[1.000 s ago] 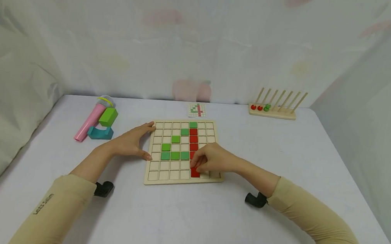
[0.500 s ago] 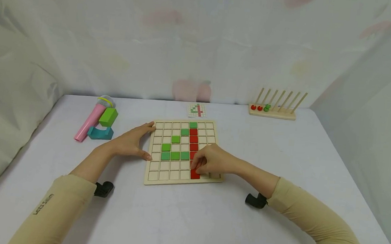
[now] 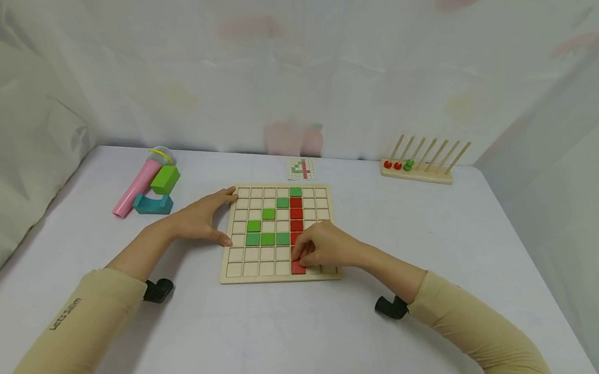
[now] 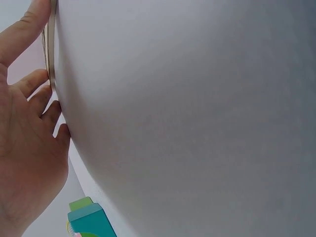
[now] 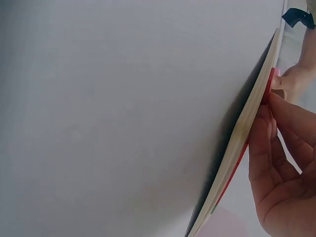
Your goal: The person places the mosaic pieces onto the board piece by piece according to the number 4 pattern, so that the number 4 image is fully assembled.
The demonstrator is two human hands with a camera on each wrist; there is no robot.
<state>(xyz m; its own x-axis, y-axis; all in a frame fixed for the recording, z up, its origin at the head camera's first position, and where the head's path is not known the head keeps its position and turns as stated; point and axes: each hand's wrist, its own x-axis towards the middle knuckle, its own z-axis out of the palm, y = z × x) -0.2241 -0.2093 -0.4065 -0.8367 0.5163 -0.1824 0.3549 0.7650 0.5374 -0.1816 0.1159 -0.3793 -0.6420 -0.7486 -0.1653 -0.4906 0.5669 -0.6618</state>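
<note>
A wooden grid board [image 3: 281, 278] lies flat on the table, with green tiles [image 3: 268, 239] in a stepped outline and a column of red tiles [image 3: 296, 213]. My left hand [image 3: 197, 217] rests at the board's left edge, fingers and thumb spread; the left wrist view shows its fingertips against the edge. Over the near end of the red column, my right hand [image 3: 326, 246] has its fingers curled. Its thumb and fingertips pinch the nearest red tile [image 5: 268, 84], which stands slightly proud of the board in the right wrist view. The hand covers several squares.
A small pattern card [image 3: 301, 169] lies behind the board. At left are a pink toy microphone [image 3: 139, 188], a green block [image 3: 165, 180] and a teal curved block [image 3: 152, 204]. A wooden peg stand [image 3: 418, 175] with red and green beads is at back right.
The nearest red tile has shifted slightly toward the board's near edge and looks brighter. My right hand has dipped very slightly with it; my left hand stays in place.
</note>
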